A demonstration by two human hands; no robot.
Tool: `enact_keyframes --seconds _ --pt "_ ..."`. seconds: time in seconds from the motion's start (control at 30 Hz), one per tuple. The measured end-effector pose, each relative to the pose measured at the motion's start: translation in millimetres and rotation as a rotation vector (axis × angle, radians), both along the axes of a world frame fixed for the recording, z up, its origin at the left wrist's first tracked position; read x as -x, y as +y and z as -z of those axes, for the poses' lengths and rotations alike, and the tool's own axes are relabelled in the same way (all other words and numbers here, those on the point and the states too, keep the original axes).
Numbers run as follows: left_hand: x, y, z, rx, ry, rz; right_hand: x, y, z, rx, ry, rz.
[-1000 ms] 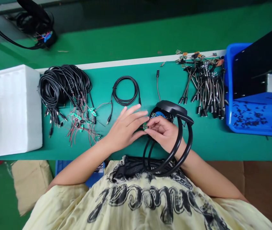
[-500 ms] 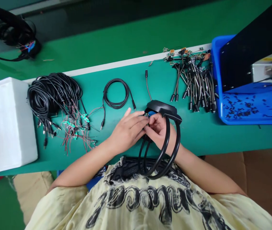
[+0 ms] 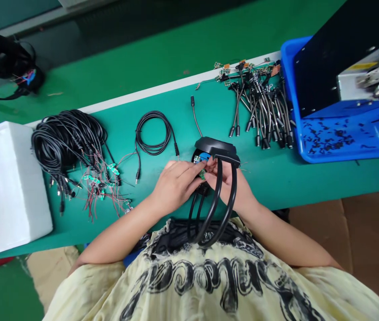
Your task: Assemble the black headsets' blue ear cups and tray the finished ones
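A black headset earcup (image 3: 216, 148) with a blue inside lies on the green bench, and its two black band tubes (image 3: 221, 200) arch back toward my body. My left hand (image 3: 176, 185) and my right hand (image 3: 224, 176) meet at the cup's open side. Their fingertips are pinched together on a small green circuit board (image 3: 202, 172) with thin red wires, right at the cup's opening. The right hand also steadies the cup from below, with the band passing over its wrist.
Left of my hands lie a single coiled black cable (image 3: 153, 132), a large bundle of cables (image 3: 65, 140) and several small green boards with red wires (image 3: 104, 183). A white foam box (image 3: 7, 187) stands far left. A pile of short plug leads (image 3: 259, 104) and a blue tray (image 3: 339, 133) lie right.
The view has shifted, so everything sits further left and lower. My fingers have closed tighter round the small board and brought it up against the earcup's opening.
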State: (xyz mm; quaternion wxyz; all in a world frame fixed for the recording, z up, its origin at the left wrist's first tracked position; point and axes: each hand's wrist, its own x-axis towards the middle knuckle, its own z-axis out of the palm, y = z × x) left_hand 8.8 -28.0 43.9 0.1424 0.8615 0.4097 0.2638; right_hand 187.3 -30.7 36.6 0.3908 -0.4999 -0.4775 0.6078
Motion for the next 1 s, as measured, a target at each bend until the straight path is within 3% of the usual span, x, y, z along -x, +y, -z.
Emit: enact_keyframes --seconds 0.27,0.63,0.7,0.83,1.0 --pt "-6.1 -9.2 -2.6 -0.039 0.048 -0.080 10.5 -3.0 12.7 -0.062 -0.031 0.020" --pt "-3.3 -10.4 -1.2 -0.008 -0.035 -0.115 7.0 1.9 8.4 0.027 0.070 -0.008" --pt "-2.2 -8.1 0.7 0.014 -0.052 -0.088 -4.5 1.8 9.4 -0.021 -0.074 -0.059" --pt "-2.1 3.8 7.1 0.094 -0.009 -0.064 -35.3 9.6 9.6 -0.301 -0.602 -0.066" --pt "-17.2 26.8 19.1 0.102 0.079 0.019 -50.6 24.2 16.1 -0.556 -0.732 -0.069"
